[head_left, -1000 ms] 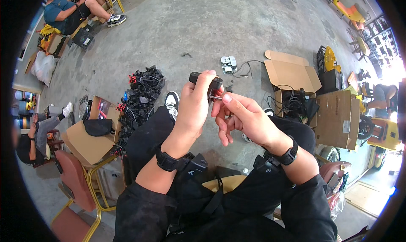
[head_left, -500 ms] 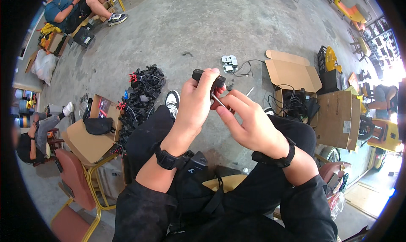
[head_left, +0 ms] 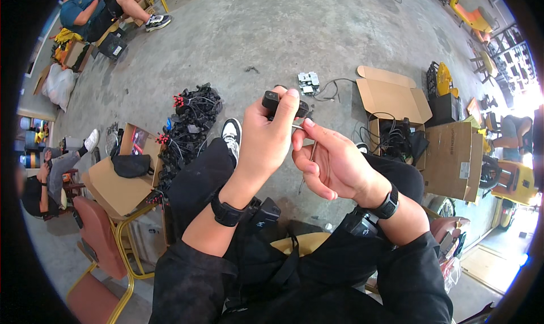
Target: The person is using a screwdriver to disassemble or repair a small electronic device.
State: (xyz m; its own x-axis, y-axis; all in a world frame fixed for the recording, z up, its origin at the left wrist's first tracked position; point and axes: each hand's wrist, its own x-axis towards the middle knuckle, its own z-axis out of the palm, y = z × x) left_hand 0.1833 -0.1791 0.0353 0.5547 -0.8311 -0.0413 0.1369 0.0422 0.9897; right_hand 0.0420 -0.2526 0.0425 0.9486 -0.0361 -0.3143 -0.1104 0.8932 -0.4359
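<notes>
Black part (head_left: pixel 271 101) sits clamped by fingers of the left hand (head_left: pixel 269 128); toward four o'clock, the right hand (head_left: pixel 343 165) pinches a metal rod (head_left: pixel 313 151).

Dark print (head_left: pixel 452 143) and a white label (head_left: pixel 464 170) mark the cardboard box (head_left: pixel 445 177); left of it, white characters (head_left: pixel 260 224) mark black devices (head_left: pixel 267 210).

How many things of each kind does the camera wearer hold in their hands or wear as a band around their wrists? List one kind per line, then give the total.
Black part, in the left hand: 1
Thin metal tool, in the right hand: 1
Black wristbands, one on each wrist: 2
Total: 4
</notes>
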